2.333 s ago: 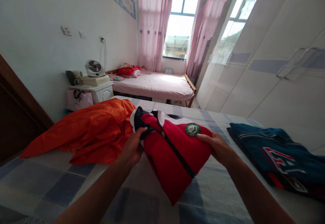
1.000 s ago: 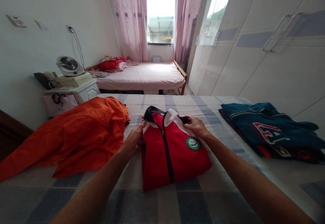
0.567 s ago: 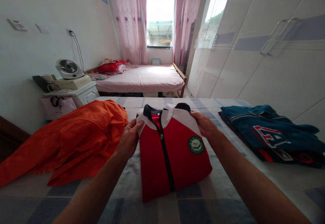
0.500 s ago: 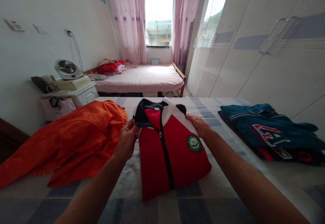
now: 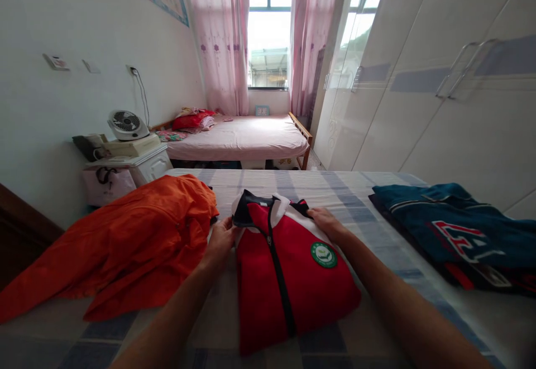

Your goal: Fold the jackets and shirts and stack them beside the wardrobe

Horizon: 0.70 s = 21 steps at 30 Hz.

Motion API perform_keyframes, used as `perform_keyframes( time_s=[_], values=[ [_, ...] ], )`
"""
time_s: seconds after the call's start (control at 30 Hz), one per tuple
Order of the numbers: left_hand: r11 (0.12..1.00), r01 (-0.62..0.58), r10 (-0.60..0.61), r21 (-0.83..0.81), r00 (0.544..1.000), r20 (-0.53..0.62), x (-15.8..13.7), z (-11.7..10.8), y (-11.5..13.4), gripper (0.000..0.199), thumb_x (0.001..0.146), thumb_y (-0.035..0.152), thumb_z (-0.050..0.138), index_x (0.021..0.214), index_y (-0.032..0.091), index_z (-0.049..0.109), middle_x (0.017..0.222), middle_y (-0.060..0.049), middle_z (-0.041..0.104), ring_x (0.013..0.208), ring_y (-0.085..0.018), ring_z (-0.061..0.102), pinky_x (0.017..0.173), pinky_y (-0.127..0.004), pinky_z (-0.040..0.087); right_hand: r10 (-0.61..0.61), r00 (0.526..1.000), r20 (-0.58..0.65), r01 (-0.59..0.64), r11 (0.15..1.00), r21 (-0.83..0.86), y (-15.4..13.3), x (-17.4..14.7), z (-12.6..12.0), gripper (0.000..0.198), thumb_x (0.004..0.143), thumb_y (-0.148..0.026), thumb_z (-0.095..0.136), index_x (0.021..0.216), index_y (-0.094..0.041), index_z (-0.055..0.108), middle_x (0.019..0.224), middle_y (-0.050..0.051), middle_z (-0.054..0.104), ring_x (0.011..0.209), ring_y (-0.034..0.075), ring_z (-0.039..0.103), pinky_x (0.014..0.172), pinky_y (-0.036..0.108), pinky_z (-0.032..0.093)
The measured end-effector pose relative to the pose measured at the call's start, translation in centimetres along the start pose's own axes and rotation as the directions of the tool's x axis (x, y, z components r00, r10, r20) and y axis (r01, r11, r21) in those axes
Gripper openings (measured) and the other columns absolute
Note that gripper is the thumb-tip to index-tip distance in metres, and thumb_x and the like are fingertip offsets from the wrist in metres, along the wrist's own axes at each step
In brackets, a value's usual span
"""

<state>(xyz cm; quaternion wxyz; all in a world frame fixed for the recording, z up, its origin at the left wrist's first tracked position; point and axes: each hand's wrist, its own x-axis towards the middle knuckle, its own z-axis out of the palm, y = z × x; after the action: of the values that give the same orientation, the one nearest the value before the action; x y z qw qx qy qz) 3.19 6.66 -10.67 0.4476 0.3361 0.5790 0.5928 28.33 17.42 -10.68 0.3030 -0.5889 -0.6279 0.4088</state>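
A folded red jacket (image 5: 301,285) with white shoulders, a black collar and zip, and a round green badge lies in front of me on the checked bedsheet (image 5: 335,196). My left hand (image 5: 221,236) pinches its left shoulder beside the collar. At the opposite shoulder, my right hand (image 5: 327,221) grips the edge of the jacket, its fingertips partly hidden by the cloth. An orange jacket (image 5: 138,235) lies crumpled close to my left hand.
Folded dark clothes with a teal top (image 5: 448,218) lie at the right. Beyond the bed stand a second bed (image 5: 247,137), a white cabinet (image 5: 153,163) carrying a fan (image 5: 127,124), and a white wardrobe (image 5: 422,118) along the right wall.
The red jacket's collar end has gone down toward the sheet, and the garment lies flatter. Both hands have lowered with it, still holding its shoulders. The camera view has shifted slightly.
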Motion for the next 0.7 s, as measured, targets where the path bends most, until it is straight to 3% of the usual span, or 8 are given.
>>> perform_keyframes(
  time_s=[0.1,0.17,0.23,0.3,0.37,0.43,0.57,0.7],
  values=[
    [0.991,-0.063,0.077,0.117,0.989,-0.124,0.8,-1.2,0.0,0.028,0.064,0.026,0.070,0.088,0.016,0.060,0.084,-0.005,0.066,0.073,-0.017,0.064,0.060,-0.024,0.049,-0.063,0.977,-0.204,0.031,0.988,-0.154,-0.8,0.4,-0.3,0.028,0.076,-0.022,0.049,0.100,-0.013,0.061,0.108,0.015,0.064,0.102,0.026,0.059,0.085,0.033,0.041],
    [0.973,-0.115,0.151,0.202,0.973,-0.176,1.8,-1.8,1.0,0.026,0.072,0.033,0.063,0.092,0.018,0.058,0.089,-0.005,0.064,0.078,-0.018,0.062,0.062,-0.025,0.048,-0.129,0.962,-0.239,0.077,0.974,-0.215,-2.4,0.4,-0.2,0.028,0.079,-0.025,0.049,0.103,-0.016,0.061,0.109,0.013,0.065,0.101,0.023,0.059,0.087,0.030,0.039],
    [0.942,-0.146,0.199,0.301,0.968,-0.153,3.1,-1.9,2.7,0.025,0.074,0.040,0.060,0.088,0.019,0.059,0.089,-0.006,0.064,0.081,-0.020,0.062,0.064,-0.027,0.047,-0.205,0.964,-0.169,0.146,0.941,-0.304,-4.7,0.6,0.4,0.028,0.084,-0.034,0.045,0.098,-0.017,0.064,0.101,0.010,0.068,0.096,0.021,0.061,0.084,0.028,0.039],
    [0.900,-0.161,0.215,0.405,0.972,-0.091,4.7,-1.3,4.3,0.025,0.068,0.041,0.066,0.078,0.019,0.061,0.087,-0.008,0.065,0.090,-0.025,0.061,0.070,-0.030,0.046,-0.237,0.970,-0.049,0.194,0.884,-0.424,-7.2,1.1,1.6,0.042,0.087,-0.047,0.040,0.097,-0.016,0.066,0.101,0.012,0.068,0.099,0.023,0.061,0.085,0.029,0.040],
    [0.851,-0.164,0.217,0.500,0.975,-0.050,6.2,-0.3,5.4,0.025,0.057,0.038,0.075,0.066,0.020,0.059,0.088,-0.010,0.066,0.103,-0.031,0.057,0.080,-0.032,0.043,-0.199,0.979,0.029,0.186,0.839,-0.512,-9.1,2.0,3.2,0.056,0.085,-0.058,0.037,0.099,-0.013,0.067,0.108,0.017,0.066,0.105,0.028,0.059,0.087,0.034,0.040],
    [0.805,-0.149,0.206,0.574,0.978,-0.035,7.3,0.7,5.7,0.028,0.051,0.033,0.078,0.055,0.020,0.054,0.087,-0.013,0.067,0.112,-0.036,0.052,0.086,-0.035,0.039,-0.128,0.991,0.042,0.131,0.840,-0.526,-10.1,3.1,4.8,0.059,0.079,-0.062,0.046,0.099,-0.011,0.068,0.110,0.021,0.065,0.108,0.031,0.057,0.087,0.036,0.041],
    [0.774,-0.117,0.161,0.622,0.987,-0.015,8.2,1.5,4.8,0.023,0.055,0.025,0.073,0.049,0.021,0.052,0.078,-0.012,0.068,0.111,-0.037,0.052,0.084,-0.036,0.038,-0.027,0.998,0.054,0.050,0.871,-0.489,-9.5,4.9,6.5,0.039,0.064,-0.039,0.071,0.092,-0.013,0.070,0.101,0.019,0.068,0.105,0.032,0.059,0.083,0.038,0.045],
    [0.852,-0.100,0.096,0.514,0.995,0.035,7.9,0.6,4.3,0.013,0.062,0.027,0.069,0.055,0.021,0.059,0.064,-0.004,0.066,0.092,-0.027,0.062,0.070,-0.028,0.042,0.013,0.992,0.122,0.027,0.947,-0.320,-7.8,5.3,5.6,0.017,0.059,-0.020,0.070,0.075,-0.014,0.066,0.078,0.015,0.069,0.091,0.029,0.064,0.075,0.035,0.048]
  ],
)
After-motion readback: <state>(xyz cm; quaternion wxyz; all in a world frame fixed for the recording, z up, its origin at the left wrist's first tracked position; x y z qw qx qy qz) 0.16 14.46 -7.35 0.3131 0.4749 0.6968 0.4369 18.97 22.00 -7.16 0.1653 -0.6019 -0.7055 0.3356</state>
